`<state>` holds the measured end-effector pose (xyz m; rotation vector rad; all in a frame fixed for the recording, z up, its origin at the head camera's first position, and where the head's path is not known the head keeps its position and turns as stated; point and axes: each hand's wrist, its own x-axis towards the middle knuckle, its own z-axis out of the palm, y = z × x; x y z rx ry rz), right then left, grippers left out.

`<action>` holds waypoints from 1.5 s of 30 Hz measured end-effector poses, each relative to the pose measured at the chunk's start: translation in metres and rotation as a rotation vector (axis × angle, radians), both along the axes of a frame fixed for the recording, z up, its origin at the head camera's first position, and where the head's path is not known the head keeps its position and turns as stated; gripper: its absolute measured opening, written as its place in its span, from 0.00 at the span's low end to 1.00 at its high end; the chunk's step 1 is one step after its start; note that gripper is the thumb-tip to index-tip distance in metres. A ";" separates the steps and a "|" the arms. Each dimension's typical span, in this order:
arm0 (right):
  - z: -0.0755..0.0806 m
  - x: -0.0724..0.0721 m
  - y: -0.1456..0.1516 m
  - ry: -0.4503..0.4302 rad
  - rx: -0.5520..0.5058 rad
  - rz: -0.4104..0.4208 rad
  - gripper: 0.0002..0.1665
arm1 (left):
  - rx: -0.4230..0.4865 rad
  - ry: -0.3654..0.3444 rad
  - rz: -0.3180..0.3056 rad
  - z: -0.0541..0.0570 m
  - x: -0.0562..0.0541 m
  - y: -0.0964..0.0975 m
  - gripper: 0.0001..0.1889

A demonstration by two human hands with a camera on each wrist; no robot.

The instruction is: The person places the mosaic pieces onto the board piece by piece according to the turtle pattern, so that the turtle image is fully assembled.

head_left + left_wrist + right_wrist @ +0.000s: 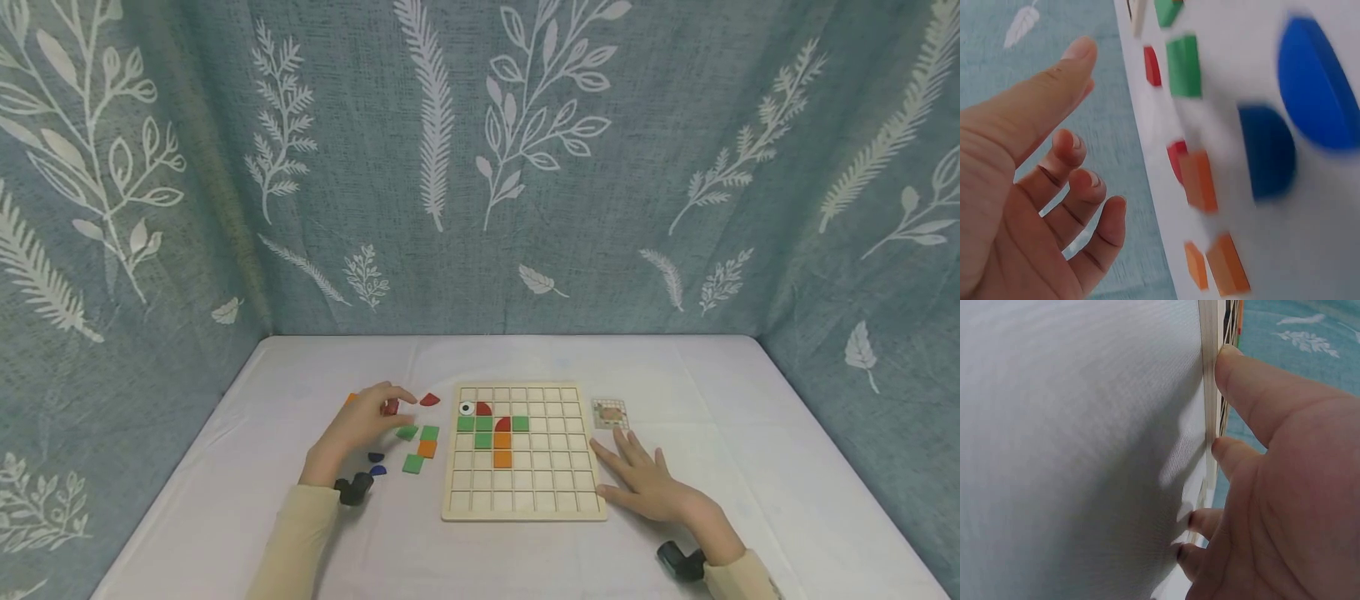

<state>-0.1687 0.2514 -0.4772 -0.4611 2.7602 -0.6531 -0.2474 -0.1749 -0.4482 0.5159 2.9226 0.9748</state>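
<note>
My left hand (367, 415) hovers over the loose pieces left of the board, thumb and fingers parted with nothing between them. Below and around it lie a red piece (430, 400), a green piece (407, 432) and orange tiles (1200, 181), one of them beside a red piece (1177, 161). My right hand (647, 483) has its fingers spread, and its thumb and index fingertips touch the right edge of the wooden grid board (551, 511). In the board's upper left sit a white tile with a black dot (467, 408), red quarter-round pieces (483, 409), green squares (466, 424) and orange squares (502, 459).
A small pattern card (611, 413) lies right of the board, just beyond my right fingertips. Two blue half-round pieces (1319, 84) are nearer my left wrist. Green (412, 463) and orange squares (427, 449) lie by the board's left side. A patterned curtain (480, 167) surrounds the white table (675, 367).
</note>
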 end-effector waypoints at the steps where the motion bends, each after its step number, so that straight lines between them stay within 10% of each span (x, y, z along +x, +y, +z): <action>1: 0.000 0.000 0.000 0.000 0.001 0.000 0.41 | -0.010 0.005 0.006 -0.001 -0.001 -0.004 0.15; 16: 0.004 0.002 -0.001 -0.007 -0.012 -0.001 0.40 | -0.035 -0.050 0.088 -0.005 -0.004 -0.044 0.17; 27: 0.006 0.003 -0.002 -0.016 -0.026 -0.006 0.40 | -0.095 -0.066 0.077 -0.006 -0.025 -0.075 0.16; 45: 0.003 0.002 0.000 -0.009 -0.027 0.017 0.40 | -0.163 -0.137 0.125 -0.015 -0.039 -0.086 0.16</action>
